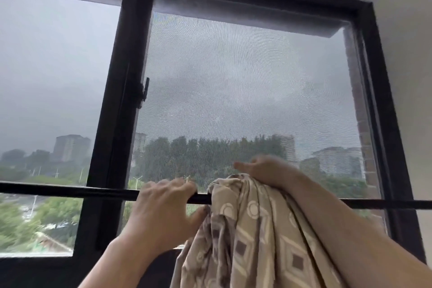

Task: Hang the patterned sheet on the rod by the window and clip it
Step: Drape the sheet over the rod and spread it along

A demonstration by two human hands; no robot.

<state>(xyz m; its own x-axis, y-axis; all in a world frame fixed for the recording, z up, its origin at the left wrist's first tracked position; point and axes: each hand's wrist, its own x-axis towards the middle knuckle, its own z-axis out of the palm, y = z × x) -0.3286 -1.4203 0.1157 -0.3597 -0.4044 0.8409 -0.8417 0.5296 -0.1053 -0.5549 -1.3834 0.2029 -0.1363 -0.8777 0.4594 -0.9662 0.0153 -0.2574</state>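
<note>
Draping step: my left hand (pixel 163 208) curls round thin black rod (pixel 70 192); right hand (pixel 266 170) tops bunched beige patterned sheet (pixel 252 229), grip unclear; next, throw it over.
</note>
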